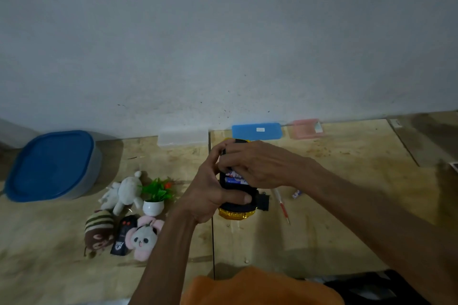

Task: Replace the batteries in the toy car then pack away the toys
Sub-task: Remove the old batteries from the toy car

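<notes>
Both hands on toy car (238,202), belly-up over the table (334,218) | left hand (210,195) clamps its body steady | right hand (257,166) fingertips press batteries (235,178) into the open bay | plush toys (124,215) unpacked, left.

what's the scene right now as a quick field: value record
surface: wooden floor by a white wall
left hand: grips the toy car, held underside up
right hand: fingers at the battery bay, batteries visible
screwdriver: lying on the floor right of the car
loose battery: beside the screwdriver
toys: white plush, striped plush, pink plush, remote, potted plant, grouped left
tub: blue lid on, far left
cases at wall: clear, blue, pink
</notes>
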